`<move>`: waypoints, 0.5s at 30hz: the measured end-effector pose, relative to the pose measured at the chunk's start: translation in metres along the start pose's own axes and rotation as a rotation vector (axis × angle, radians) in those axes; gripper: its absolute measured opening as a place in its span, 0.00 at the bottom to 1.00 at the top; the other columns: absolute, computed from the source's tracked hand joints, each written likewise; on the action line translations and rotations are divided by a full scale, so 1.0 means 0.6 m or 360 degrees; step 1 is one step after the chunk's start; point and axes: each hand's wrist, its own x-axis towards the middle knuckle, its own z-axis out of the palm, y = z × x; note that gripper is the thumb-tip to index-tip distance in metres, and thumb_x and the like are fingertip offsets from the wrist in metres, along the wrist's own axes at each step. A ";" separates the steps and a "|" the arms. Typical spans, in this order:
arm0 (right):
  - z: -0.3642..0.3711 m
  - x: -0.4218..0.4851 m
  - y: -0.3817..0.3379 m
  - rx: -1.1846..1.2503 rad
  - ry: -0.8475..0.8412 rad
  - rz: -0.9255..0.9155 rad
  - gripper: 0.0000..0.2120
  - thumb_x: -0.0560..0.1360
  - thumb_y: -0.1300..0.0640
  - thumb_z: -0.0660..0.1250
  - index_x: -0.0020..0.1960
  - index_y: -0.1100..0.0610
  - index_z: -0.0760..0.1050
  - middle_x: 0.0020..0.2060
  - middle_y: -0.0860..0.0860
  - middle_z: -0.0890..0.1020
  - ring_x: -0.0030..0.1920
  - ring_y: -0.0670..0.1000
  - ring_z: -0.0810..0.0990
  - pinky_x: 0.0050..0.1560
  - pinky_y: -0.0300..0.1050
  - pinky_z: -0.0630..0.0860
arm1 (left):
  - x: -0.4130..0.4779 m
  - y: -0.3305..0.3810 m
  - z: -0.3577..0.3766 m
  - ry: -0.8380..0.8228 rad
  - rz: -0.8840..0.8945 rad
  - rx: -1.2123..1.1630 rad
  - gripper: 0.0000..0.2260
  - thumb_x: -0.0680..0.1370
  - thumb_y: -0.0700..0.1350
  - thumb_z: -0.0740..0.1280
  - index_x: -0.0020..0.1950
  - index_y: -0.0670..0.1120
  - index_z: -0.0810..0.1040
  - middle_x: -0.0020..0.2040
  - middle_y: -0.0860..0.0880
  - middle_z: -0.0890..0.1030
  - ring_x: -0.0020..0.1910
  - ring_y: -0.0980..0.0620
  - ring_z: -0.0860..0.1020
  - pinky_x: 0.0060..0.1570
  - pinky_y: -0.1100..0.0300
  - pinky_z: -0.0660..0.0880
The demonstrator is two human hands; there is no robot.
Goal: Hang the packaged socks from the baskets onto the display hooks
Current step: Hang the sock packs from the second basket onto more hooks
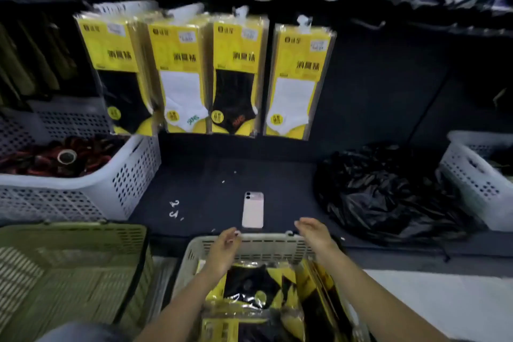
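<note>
on the hooks, yellow-carded sock packs [238, 75] hang, alternating black and white

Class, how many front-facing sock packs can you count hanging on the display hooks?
4, in one row: far-left black pack, first white pack beside it, second black pack, then far-right white pack. More packs appear stacked behind some of them, mostly hidden.

on the dark shelf [211, 191] a pink phone [252, 209] is laid camera side up, with small white clips [174, 208] scattered to its left. it is flanked by a white basket [133, 175] at left, and by a crumpled black bag [388, 194] and a second white basket [472, 183] at right.
</note>
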 end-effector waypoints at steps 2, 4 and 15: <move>0.006 -0.004 0.069 -0.0035 -0.0088 0.0186 0.09 0.77 0.65 0.64 0.56 0.67 0.76 0.54 0.60 0.77 0.53 0.58 0.77 0.47 0.44 0.73 | -0.008 -0.063 -0.001 0.0048 -0.0103 0.0106 0.17 0.79 0.40 0.63 0.67 0.35 0.70 0.63 0.42 0.74 0.65 0.43 0.71 0.59 0.63 0.70; 0.007 -0.002 0.127 -0.0195 -0.0135 0.0349 0.10 0.77 0.62 0.66 0.55 0.66 0.77 0.55 0.58 0.77 0.55 0.58 0.77 0.52 0.46 0.74 | -0.012 -0.112 -0.012 0.0068 -0.0150 0.0370 0.20 0.79 0.45 0.64 0.69 0.38 0.69 0.69 0.41 0.70 0.69 0.43 0.67 0.66 0.55 0.65; 0.020 0.010 0.227 -0.0385 -0.0329 0.0534 0.21 0.75 0.53 0.69 0.65 0.61 0.73 0.57 0.55 0.77 0.53 0.52 0.75 0.40 0.38 0.76 | 0.013 -0.209 -0.024 0.0200 -0.0620 0.0731 0.29 0.80 0.53 0.60 0.76 0.41 0.56 0.75 0.40 0.61 0.72 0.39 0.62 0.69 0.47 0.62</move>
